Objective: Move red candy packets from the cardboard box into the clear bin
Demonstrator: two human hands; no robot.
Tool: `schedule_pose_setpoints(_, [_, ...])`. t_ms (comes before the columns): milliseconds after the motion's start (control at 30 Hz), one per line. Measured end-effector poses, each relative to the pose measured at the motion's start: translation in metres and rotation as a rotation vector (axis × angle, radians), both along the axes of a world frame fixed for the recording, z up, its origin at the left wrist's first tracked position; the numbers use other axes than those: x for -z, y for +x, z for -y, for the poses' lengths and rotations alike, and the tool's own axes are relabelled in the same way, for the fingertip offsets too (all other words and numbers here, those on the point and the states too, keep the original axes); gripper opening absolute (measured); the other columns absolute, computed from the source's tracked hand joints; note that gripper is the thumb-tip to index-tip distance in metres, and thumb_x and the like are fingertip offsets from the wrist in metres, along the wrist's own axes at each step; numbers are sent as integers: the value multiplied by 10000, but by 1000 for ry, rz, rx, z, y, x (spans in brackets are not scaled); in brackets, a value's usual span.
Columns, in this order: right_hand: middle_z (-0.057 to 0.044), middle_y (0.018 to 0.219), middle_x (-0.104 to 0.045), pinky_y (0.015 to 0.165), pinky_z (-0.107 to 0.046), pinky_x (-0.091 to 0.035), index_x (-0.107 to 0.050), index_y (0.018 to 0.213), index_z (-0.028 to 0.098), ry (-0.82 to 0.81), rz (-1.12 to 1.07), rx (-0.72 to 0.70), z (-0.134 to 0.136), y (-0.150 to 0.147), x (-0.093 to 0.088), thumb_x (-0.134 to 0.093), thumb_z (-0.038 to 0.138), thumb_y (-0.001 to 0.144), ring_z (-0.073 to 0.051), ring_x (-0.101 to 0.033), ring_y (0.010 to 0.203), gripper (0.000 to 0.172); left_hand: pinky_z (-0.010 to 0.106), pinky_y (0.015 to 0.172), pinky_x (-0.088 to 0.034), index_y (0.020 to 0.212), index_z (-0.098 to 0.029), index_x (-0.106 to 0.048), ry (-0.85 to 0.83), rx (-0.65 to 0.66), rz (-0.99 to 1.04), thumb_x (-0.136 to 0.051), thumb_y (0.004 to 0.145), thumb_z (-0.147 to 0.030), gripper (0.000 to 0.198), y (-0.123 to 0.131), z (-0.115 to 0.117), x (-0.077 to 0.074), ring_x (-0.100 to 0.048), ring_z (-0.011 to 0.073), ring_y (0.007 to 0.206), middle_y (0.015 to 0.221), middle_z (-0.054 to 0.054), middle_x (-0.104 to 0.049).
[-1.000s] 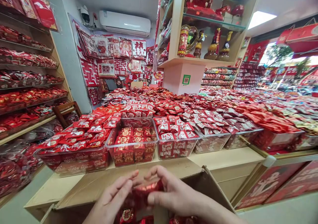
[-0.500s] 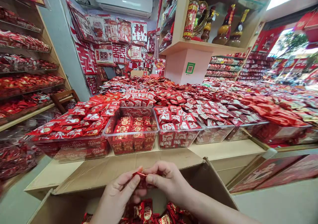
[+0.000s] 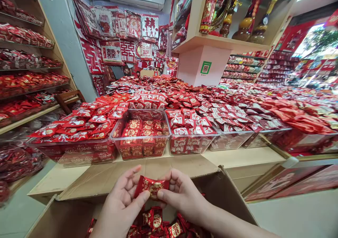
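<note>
Both my hands hold one small red candy packet (image 3: 152, 187) with a gold round mark, over an open cardboard box (image 3: 111, 181). My left hand (image 3: 120, 204) pinches its left end with thumb and fingers. My right hand (image 3: 182, 195) pinches its right end. Below them, inside the box, lie several more red and gold packets (image 3: 158, 225). Just beyond the box flap stands a clear plastic bin (image 3: 141, 134) partly filled with similar red packets in rows.
Clear bins heaped with red packets (image 3: 79, 132) (image 3: 191, 130) cover a long wooden counter (image 3: 243, 157). Shelves of red goods (image 3: 29, 79) line the left wall. A pillar with a QR sign (image 3: 205, 67) and shelves of bottles (image 3: 248, 19) rises behind. A wooden chair (image 3: 69, 101) stands at left.
The packet was bunched between my fingertips; now it is turned flat with its gold mark facing me. The view has tilted down, showing more of the box's contents.
</note>
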State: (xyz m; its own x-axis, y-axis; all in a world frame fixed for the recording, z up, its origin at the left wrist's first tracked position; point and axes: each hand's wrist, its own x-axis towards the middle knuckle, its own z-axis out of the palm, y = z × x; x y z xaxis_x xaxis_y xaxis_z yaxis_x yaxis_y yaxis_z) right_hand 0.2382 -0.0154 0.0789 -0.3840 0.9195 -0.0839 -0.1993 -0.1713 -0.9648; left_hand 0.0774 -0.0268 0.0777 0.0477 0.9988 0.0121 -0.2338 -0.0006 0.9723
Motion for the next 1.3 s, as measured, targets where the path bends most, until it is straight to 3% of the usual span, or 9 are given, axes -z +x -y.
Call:
schedule_pose_setpoints(167, [11, 725, -574, 595, -232, -418, -538, 870, 168, 152, 230, -136, 4, 9, 1, -657, 184, 626, -109, -522, 633, 272, 221, 696, -517, 880, -216, -602, -88, 132, -187, -674, 643, -145, 258, -1, 1, 5, -642, 166, 794, 798, 0, -693])
schedule_pose_setpoints(300, [-5, 872, -611, 716, -241, -425, -570, 1025, 220, 379, 342, -284, 9, 10, -8, -557, 114, 683, -159, -554, 816, 358, 257, 644, -505, 790, -203, -655, -36, 242, -407, -607, 688, -151, 125, -4, 4, 1, -638, 184, 701, 731, 17, -700])
schedule_pose_setpoints(467, [-51, 899, -613, 670, -238, -423, -537, 1081, 174, 515, 493, -335, 9, 2, -8, -445, 242, 802, -157, -540, 755, 302, 278, 687, -497, 847, -219, -672, -16, 331, -455, -557, 732, -167, 170, -8, 4, -15, -644, 200, 750, 765, 10, -709])
schedule_pose_setpoints(567, [-49, 826, -602, 636, -230, -408, -563, 970, 159, 610, 577, -297, 7, -3, -14, -411, 267, 827, -138, -509, 691, 235, 263, 671, -503, 871, -215, -659, 8, 257, -443, -578, 728, -219, 165, -12, 2, -21, -644, 194, 740, 758, 9, -706])
schedule_pose_setpoints(667, [-29, 765, -590, 609, -224, -401, -559, 897, 170, 681, 620, -205, -8, -4, -38, -437, 230, 807, -125, -500, 657, 163, 262, 688, -515, 968, -215, -597, 68, 99, -478, -561, 752, -332, 248, -27, -7, -22, -652, 191, 752, 817, 20, -706])
schedule_pose_setpoints(800, [-18, 771, -567, 602, -230, -406, -515, 922, 169, 733, 465, 149, -61, -6, -81, -515, 282, 760, -119, -512, 659, 197, 263, 737, -514, 984, -209, -574, 258, -153, -807, -508, 783, -383, 274, -56, -29, -12, -658, 204, 839, 946, 48, -703])
schedule_pose_setpoints(900, [14, 656, -517, 548, -218, -378, -517, 812, 149, 718, 474, 260, -110, -11, -101, -522, 324, 748, -98, -467, 584, 187, 249, 690, -524, 963, -214, -600, 361, -235, -1020, -495, 787, -371, 258, -68, -41, 0, -669, 199, 797, 900, 35, -720])
schedule_pose_setpoints(1067, [4, 656, -549, 560, -216, -375, -572, 759, 123, 713, 697, 174, -153, -24, -95, -565, 282, 708, -92, -468, 589, 167, 258, 737, -515, 925, -241, -644, 478, -236, -1124, -516, 765, -337, 226, -67, -41, 10, -660, 202, 837, 918, 20, -720])
schedule_pose_setpoints(1300, [-5, 682, -582, 559, -207, -368, -596, 762, 134, 708, 864, 8, -156, -28, -81, -539, 243, 713, -93, -486, 609, 133, 283, 759, -508, 953, -214, -631, 577, -236, -1216, -488, 785, -315, 242, -66, -39, 12, -658, 208, 848, 924, 41, -715])
